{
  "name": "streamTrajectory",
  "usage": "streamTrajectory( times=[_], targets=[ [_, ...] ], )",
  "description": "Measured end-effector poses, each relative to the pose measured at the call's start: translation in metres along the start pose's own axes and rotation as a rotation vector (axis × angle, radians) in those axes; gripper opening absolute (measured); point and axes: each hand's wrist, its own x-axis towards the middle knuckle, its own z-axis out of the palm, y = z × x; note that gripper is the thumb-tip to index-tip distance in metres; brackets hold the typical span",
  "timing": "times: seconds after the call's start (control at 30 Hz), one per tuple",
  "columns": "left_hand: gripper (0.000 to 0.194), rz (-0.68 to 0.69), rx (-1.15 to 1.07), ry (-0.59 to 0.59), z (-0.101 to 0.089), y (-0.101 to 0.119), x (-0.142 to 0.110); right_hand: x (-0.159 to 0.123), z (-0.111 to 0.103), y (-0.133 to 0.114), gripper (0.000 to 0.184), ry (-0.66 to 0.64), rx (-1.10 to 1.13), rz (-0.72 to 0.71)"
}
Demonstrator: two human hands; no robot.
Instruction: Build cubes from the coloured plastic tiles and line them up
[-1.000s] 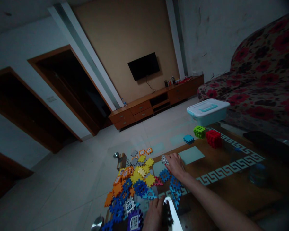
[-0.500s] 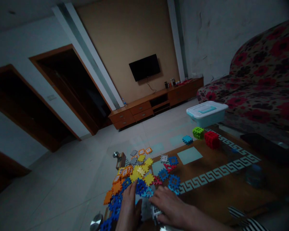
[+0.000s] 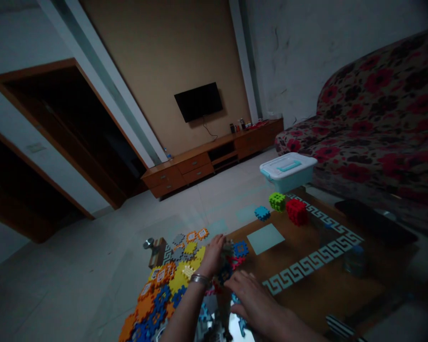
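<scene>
I have the left hand [image 3: 212, 256] raised at lower centre, its fingers curled against a dim grey tile [image 3: 227, 248]. The fingers hide the contact, so I can't tell whether they have hold of it. An upper blue tile [image 3: 240, 249] sits just beside it, with a red tile [image 3: 237, 261] just below. The right hand [image 3: 254, 298] lies to the lower right, fingers loosely curved and partly spread beside a lower blue tile [image 3: 234, 299]. It looks partly open, but I can't tell whether it grips anything.

The main heap of orange tiles [image 3: 144, 306] and yellow tiles [image 3: 179, 280] spreads toward the lower left, and the bangle [image 3: 199, 279] on the left wrist passes just above it. If the wrist drops, the bangle could catch and drag tiles. The heap also sits near the left end of the table [image 3: 306, 266], so a careless sweep could push pieces onto the floor [image 3: 92, 256]. The poor light is a further risk, since dark tiles blur together and I could misjudge a pinch. Farther up, the red cube [image 3: 296, 212] and green cube [image 3: 277, 201] stand well clear of both hands.
</scene>
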Motion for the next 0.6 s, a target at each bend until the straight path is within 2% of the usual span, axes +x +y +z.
streamTrajectory(
  times=[0.1,0.17,0.3,0.43,0.53,0.6],
  targets=[
    [0.069,0.065,-0.01,-0.081,0.0,-0.003,0.023,0.006,-0.011,0.008,0.038,0.023,-0.004,0.059],
    [0.062,0.066,-0.006,-0.116,0.0,-0.005,0.03,0.009,-0.014,0.013,0.036,0.036,-0.005,0.068],
    [0.049,-0.036,0.036,-0.114,-0.005,-0.006,0.02,0.009,-0.017,0.014,0.031,0.056,-0.009,0.056],
    [0.053,-0.074,0.045,-0.058,-0.019,-0.001,-0.025,0.005,-0.019,0.007,0.03,0.047,-0.005,0.052],
    [0.068,-0.039,0.021,-0.036,-0.025,0.0,-0.077,0.003,-0.018,0.003,0.03,0.049,-0.011,0.037],
    [0.077,0.023,-0.013,-0.021,-0.02,-0.003,-0.113,0.002,-0.015,0.001,0.03,0.056,-0.018,0.015]
  ],
)
